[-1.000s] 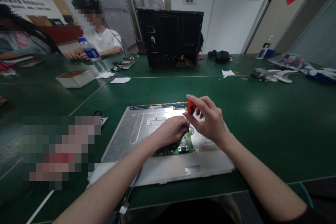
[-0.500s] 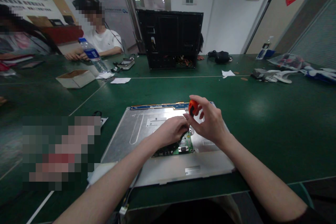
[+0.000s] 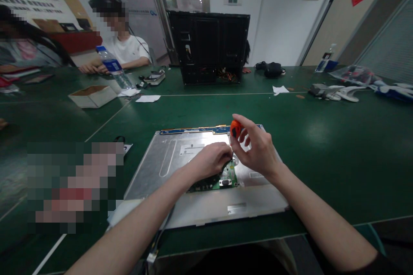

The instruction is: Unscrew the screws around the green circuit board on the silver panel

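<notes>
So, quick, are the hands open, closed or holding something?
Left hand: curled over the green board; whether it grips anything is hidden.
Right hand: holding the orange-handled screwdriver.

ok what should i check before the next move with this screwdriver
Screwdriver gripped in right hand: ok
Shaft roughly upright over green circuit board: ok
Tip seated in a screw: cannot tell, too small
Left hand clear of the shaft: not ok, fingers right beside it
LCD panel lying flat on table: ok
Cable tucked away: not ok, trails past the panel's near edge
</notes>
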`<state>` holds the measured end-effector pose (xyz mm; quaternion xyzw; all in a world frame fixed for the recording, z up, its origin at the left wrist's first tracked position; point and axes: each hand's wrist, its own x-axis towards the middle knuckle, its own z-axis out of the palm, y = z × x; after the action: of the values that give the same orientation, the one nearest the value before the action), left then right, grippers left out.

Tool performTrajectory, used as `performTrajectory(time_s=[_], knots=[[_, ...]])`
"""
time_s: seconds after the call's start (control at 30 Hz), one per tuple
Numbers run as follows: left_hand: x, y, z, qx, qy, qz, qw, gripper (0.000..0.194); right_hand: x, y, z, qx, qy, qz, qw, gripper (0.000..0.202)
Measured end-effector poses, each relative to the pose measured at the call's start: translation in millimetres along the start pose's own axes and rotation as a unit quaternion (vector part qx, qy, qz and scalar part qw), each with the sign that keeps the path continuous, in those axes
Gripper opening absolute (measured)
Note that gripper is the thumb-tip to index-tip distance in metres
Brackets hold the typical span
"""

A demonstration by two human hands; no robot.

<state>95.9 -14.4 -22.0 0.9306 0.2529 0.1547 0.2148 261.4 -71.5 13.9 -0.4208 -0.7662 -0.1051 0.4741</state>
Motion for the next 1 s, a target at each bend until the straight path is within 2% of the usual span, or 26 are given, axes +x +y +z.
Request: performTrajectory(time_s=[0.37, 0.5, 0.7, 1.0], knots=[[0.0, 1.3, -0.7, 0.019, -0.010, 0.006, 1.000, 0.014, 0.4, 0.5, -0.8, -0.009, -0.005, 0.014, 1.000, 0.038], [0.2, 0.2, 0.3, 0.020, -0.009, 0.002, 1.000, 0.014, -0.1, 0.1, -0.5, -0.016, -0.014, 0.008, 1.000, 0.042], [-0.2, 0.2, 0.4, 0.005, -0.003, 0.007, 1.000, 0.016, -1.5, 0.7, 1.8, -0.005, 0.005, 0.009, 1.000, 0.048], [0.0, 2.4, -0.8, 0.023, -0.007, 0.005, 1.000, 0.013, -0.1, 1.3, -0.6, -0.013, -0.013, 0.009, 1.000, 0.039]])
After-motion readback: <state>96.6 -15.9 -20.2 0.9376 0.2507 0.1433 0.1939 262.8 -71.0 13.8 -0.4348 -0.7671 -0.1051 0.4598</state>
